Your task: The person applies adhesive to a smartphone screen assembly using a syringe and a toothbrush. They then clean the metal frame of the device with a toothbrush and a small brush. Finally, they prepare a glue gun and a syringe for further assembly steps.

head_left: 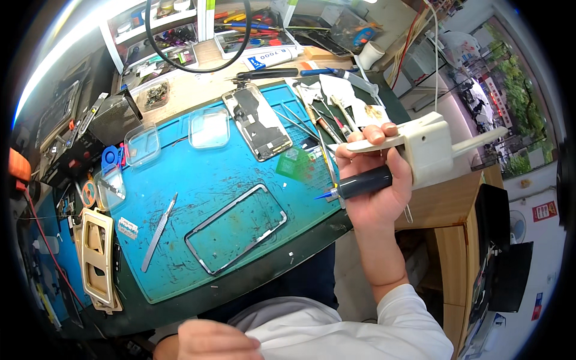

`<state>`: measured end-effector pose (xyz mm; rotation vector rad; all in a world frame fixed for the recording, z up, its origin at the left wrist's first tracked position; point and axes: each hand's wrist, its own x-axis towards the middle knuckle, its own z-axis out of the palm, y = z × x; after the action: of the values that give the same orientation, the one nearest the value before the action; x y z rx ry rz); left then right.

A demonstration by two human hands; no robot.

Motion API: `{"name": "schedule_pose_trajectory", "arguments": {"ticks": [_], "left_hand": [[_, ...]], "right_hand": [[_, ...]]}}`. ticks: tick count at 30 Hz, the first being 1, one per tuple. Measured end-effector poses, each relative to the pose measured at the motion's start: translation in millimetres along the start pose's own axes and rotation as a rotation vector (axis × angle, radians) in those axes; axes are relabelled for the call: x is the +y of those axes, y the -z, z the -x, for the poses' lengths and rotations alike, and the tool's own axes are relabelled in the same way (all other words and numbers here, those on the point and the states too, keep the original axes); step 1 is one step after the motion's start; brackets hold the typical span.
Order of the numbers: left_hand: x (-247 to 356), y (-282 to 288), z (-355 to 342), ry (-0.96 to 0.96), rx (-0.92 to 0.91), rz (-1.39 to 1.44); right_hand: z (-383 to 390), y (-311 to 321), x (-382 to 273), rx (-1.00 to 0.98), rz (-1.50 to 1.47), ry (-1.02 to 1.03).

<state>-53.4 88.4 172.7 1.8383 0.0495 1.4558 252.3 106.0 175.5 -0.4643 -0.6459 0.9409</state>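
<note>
My right hand (377, 201) is raised over the mat's right side, fingers wrapped round a white syringe dispensing gun (427, 150). Its dark syringe (366, 182) points left, ending in a blue tip (325, 196). Low at the front edge, close to my body, is my left hand (217, 342); it is blurred, its fingers look bent, and anything in it is hidden. A thin, empty phone frame (225, 209) lies flat on the blue mat (180, 180). Left of it rest grey tweezers (159, 233). An opened phone screen assembly (258, 123) lies farther back.
Clear plastic boxes (209, 128) stand at the mat's back left. Gold phone-shaped moulds (98, 258) lie past its left edge. Tools and crumpled white tissue (338, 90) crowd the back right, near a glue tube (270, 58). A black cable loop (200, 70) hangs above.
</note>
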Motion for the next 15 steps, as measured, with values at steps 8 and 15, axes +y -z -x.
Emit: {"name": "schedule_pose_trajectory", "arguments": {"ticks": [8, 15], "left_hand": [[-22, 20, 22, 0.316, -0.063, -0.527], [-25, 18, 16, 0.384, -0.132, -0.765]], "right_hand": [[2, 5, 2, -0.354, 0.126, -0.028], [6, -6, 5, -0.457, 0.193, -0.029]]}}
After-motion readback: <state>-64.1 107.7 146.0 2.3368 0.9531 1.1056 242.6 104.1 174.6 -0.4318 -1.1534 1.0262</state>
